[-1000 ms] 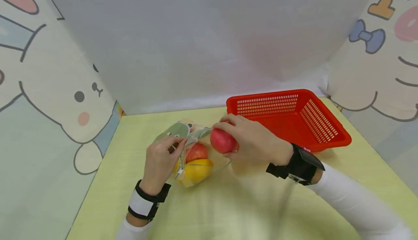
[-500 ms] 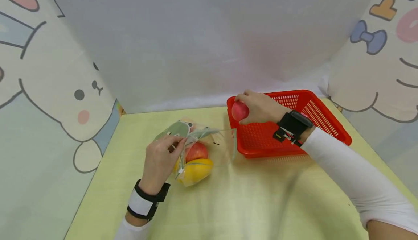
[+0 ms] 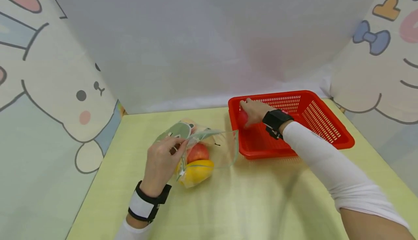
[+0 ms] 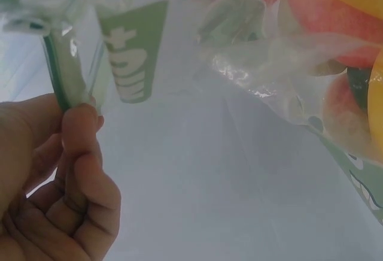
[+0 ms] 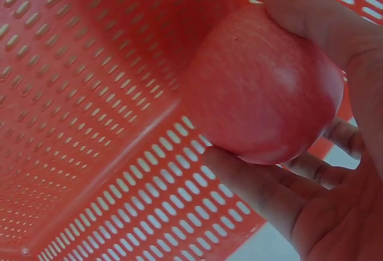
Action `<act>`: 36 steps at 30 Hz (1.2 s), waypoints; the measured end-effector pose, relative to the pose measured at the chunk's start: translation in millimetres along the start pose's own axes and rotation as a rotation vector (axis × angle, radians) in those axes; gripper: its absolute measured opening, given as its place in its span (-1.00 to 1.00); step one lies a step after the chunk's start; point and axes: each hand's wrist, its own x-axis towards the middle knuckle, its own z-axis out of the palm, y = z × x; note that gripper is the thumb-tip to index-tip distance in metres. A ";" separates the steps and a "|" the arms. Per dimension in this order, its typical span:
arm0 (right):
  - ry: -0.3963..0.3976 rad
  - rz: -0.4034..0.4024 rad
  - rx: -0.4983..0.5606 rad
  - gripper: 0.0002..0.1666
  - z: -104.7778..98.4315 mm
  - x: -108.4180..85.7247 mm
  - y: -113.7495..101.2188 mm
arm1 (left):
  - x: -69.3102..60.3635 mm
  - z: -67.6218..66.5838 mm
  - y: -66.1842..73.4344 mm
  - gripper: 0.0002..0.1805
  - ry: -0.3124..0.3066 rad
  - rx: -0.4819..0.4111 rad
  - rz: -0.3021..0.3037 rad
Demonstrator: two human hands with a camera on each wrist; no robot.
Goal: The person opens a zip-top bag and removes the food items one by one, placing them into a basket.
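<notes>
My left hand (image 3: 162, 162) pinches the edge of a clear zip bag (image 3: 225, 147) with green trim, thumb against fingers. Inside the bag lie a red apple (image 3: 197, 152) and a yellow fruit (image 3: 197, 173); more red and yellow fruit shows through the plastic in the left wrist view. At the left end of the red basket (image 3: 261, 149), my right hand (image 3: 255, 111) reaches below the rim and holds a red apple (image 5: 263, 87). The right wrist view shows thumb and fingers around that apple, close to the slotted walls.
The basket's slotted far wall (image 3: 281, 100) rises behind my right hand. A yellow-green tabletop (image 3: 209, 211) lies under everything. Behind it stands a pale back wall (image 3: 196, 51), with cartoon-printed panels (image 3: 65, 87) at the sides.
My right hand has carried the red apple from the bag's mouth rightward and down into the basket. The left hand stays at the bag's edge, and the bag's open side has spread.
</notes>
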 end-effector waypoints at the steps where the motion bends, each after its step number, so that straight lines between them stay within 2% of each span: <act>1: -0.003 0.005 -0.003 0.02 2.8 1.3 1.5 | -0.2 0.1 0.3 -0.86 -0.001 -0.001 -0.001; 6: 0.005 0.017 -0.013 0.15 14.1 3.6 5.1 | -1.2 -0.3 1.3 -0.86 -0.008 -0.002 -0.009; 9: 0.016 0.018 -0.021 0.14 16.1 2.1 5.2 | -1.3 -0.5 1.3 -0.87 -0.011 -0.006 -0.011; 11: 0.019 0.013 -0.017 0.07 13.9 -0.1 4.1 | -1.3 -0.6 1.2 -0.87 -0.009 -0.007 -0.010; 15: 0.063 -0.057 -0.007 -0.15 0.1 -9.9 -3.5 | -1.7 -1.2 1.3 -0.86 -0.006 -0.003 -0.008; 18: 0.138 -0.129 -0.015 -0.26 -15.5 -24.2 -18.1 | -2.0 -1.7 1.7 -0.86 -0.003 0.001 -0.010; 22: 0.226 -0.170 -0.015 -0.30 -35.8 -48.1 -47.0 | -2.2 -2.3 1.9 -0.86 -0.002 -0.003 -0.018; 26: 0.342 -0.225 -0.012 -0.36 -46.8 -73.3 -76.3 | -2.1 -2.4 2.0 -0.86 -0.003 -0.008 -0.027; 29: 0.472 -0.285 -0.005 -0.46 -44.3 -92.4 -95.9 | -1.4 -1.9 2.1 -0.86 -0.002 -0.011 -0.026; 33: 0.652 -0.368 0.023 -0.63 -29.6 -115.3 -123.9 | -0.7 -0.9 1.7 -0.85 -0.003 -0.008 -0.019; 36: 0.711 -0.463 0.016 -0.65 -14.8 -124.6 -144.9 | -0.4 0.0 1.2 -0.85 0.001 -0.007 -0.014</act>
